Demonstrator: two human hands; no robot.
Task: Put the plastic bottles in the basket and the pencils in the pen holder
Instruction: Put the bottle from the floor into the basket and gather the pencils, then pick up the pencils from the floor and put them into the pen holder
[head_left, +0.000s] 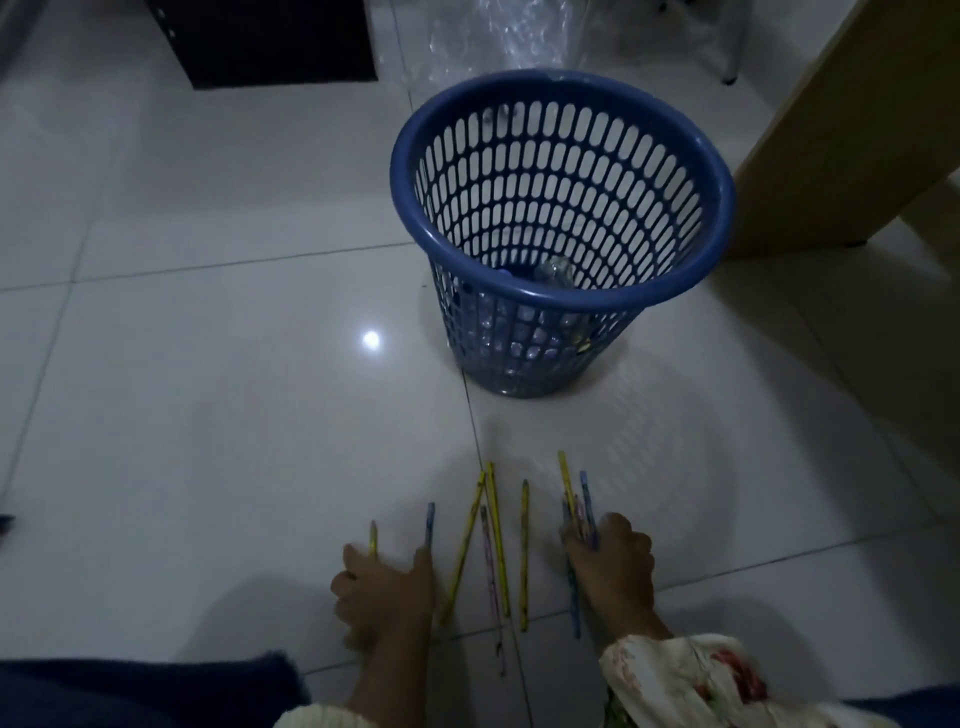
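Left hand and right hand palm-down, fingers curled.

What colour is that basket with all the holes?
Blue. The basket shows in the head view, the only one, standing on the pale tiled floor.

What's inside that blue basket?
Clear plastic bottles lie at the bottom of the blue basket, showing over the rim and through the slots. How many cannot be told; the near wall hides most.

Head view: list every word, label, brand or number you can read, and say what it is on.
No readable text anywhere.
Pencils: patterned barrels, any print too small and blurred to read.
Plastic bottles in the blue basket: no label legible through the slots.
Basket, floor tiles: no markings visible.
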